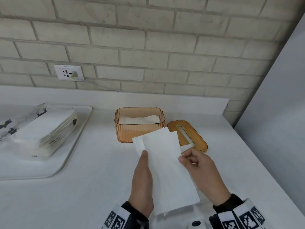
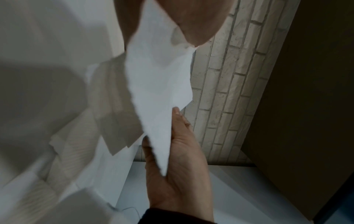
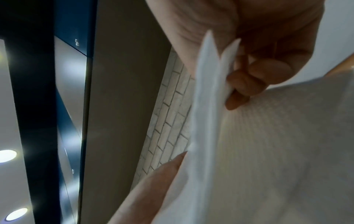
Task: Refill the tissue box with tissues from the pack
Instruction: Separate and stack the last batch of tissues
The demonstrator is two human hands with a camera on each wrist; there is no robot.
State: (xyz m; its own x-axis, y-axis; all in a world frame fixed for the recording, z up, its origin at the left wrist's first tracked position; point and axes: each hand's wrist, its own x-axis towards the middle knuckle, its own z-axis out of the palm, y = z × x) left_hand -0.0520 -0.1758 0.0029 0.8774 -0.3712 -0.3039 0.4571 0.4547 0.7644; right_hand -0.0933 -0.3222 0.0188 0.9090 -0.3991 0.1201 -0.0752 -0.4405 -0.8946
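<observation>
White counter (image 1: 99, 187), brick wall (image 1: 165, 47) behind. I see left grip (image 1: 142, 182) and right grip (image 1: 203, 172) both pinching tissues (image 1: 163, 162), held near open tissue box (image 1: 130, 131). Soft, light, floppy; I'd hold long edges, support underneath.

I have both hands up in front of me at the near edge, right of the middle, forearms coming in from below with dark cuffs (image 1: 137, 212) at the wrists. My left hand (image 1: 142, 177) lies palm-in along the left edge of the tissues (image 1: 165, 166), thumb stretched flat on top and pointing away from me. The wrist view shows the sheets running between its thumb and the fingers underneath. My right hand (image 1: 202, 172) sits just to the right, knuckles up, fingers (image 3: 247, 81) curled tight, pinching the right edge of the sheets between thumb and forefinger.
</observation>
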